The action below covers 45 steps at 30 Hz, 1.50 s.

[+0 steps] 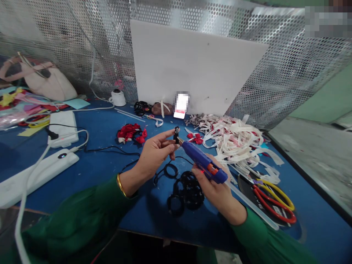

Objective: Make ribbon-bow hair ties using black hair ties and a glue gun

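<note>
My left hand (152, 156) pinches a small black piece (176, 136), perhaps part of a hair tie, upright between thumb and fingertips. A grey bit shows at its top. My right hand (217, 190) is wrapped round a blue glue gun (202, 159), whose nozzle points up and left and meets or nearly meets the black piece. An orange part and a small red light show on the gun. Below both hands lies a heap of black hair ties (189, 190). Red fabric bows (195, 138) rest just beyond the nozzle.
Cream ribbons (236, 135) lie piled at the right, near red-handled scissors (272, 205) and a long glue stick (255, 209). More red bows (132, 132) lie left of centre. White power strips (35, 176) with cords occupy the left. A lit phone (180, 105) leans against a white board (192, 66).
</note>
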{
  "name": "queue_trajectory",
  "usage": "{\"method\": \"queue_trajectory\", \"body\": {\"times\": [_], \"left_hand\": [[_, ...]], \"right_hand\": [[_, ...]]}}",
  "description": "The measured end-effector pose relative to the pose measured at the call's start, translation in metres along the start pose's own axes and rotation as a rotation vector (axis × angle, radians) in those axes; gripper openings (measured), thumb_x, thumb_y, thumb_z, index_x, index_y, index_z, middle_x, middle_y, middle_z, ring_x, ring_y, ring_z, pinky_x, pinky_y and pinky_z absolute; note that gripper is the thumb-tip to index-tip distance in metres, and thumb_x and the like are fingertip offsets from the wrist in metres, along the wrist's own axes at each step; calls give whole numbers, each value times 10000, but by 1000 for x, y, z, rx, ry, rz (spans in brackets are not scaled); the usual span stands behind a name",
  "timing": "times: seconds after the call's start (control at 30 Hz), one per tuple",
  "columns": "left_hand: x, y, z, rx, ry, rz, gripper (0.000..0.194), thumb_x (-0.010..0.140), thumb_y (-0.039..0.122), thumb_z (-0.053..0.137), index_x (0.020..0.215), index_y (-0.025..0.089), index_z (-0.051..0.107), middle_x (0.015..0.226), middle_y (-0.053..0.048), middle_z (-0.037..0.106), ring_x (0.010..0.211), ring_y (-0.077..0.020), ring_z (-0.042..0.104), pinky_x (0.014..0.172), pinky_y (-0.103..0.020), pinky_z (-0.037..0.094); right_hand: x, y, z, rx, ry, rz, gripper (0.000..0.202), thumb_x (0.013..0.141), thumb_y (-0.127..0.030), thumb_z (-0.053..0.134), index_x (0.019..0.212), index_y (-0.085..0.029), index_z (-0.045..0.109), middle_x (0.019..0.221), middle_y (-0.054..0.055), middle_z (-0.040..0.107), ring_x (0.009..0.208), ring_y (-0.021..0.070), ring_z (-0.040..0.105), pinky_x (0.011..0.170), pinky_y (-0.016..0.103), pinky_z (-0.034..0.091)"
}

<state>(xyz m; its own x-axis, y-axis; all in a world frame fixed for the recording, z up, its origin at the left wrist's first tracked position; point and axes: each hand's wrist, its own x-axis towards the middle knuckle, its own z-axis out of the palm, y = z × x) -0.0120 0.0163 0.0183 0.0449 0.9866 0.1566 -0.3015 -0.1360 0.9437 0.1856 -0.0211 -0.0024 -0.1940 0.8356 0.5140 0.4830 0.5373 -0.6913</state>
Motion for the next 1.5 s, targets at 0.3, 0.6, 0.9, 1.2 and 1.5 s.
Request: {"method": "queue_trajectory", "body": {"times": [0.3, 0.6, 0.9, 1.2, 1.5], "left_hand": [[0, -1, -1, -8, 7, -7, 509, 711, 185, 814, 1215, 204, 744, 626, 38, 651, 499, -79, 523, 511, -238, 441], [0, 0, 0, -13, 11, -14, 497, 707, 182, 814, 1200, 215, 752, 605, 48, 631, 496, -79, 527, 505, -236, 440], [0, -1, -1, 7, 7, -7, 505, 717, 189, 803, 1217, 220, 745, 681, 18, 691, 493, -76, 532, 493, -234, 411], [0, -1, -1, -6, 14, 0, 491, 714, 189, 811, 1201, 211, 749, 565, 61, 590, 489, -81, 536, 486, -223, 401], [0, 0, -2, 12, 21, 7, 515, 707, 197, 822, 1215, 212, 743, 673, 18, 690, 490, -81, 539, 466, -226, 379]], "right_hand": [[-1, 4, 2, -20, 32, -28, 198, 926, -402, 648, 843, -237, 577, 753, -2, 647, 665, 168, 620, 606, 278, 475], [-3, 6, 3, -73, 56, -35, 190, 923, -412, 638, 833, -250, 595, 688, -5, 618, 640, 182, 611, 576, 291, 476], [-3, 4, 2, -78, 45, -11, 198, 927, -431, 631, 838, -257, 599, 663, -9, 599, 647, 187, 611, 579, 294, 479], [-3, 3, 2, -84, 42, -26, 201, 934, -427, 629, 837, -255, 593, 699, -2, 612, 646, 180, 601, 578, 292, 469], [-4, 7, 4, -85, 63, -45, 206, 932, -443, 626, 842, -260, 592, 688, -2, 611, 628, 185, 600, 565, 296, 468]]}}
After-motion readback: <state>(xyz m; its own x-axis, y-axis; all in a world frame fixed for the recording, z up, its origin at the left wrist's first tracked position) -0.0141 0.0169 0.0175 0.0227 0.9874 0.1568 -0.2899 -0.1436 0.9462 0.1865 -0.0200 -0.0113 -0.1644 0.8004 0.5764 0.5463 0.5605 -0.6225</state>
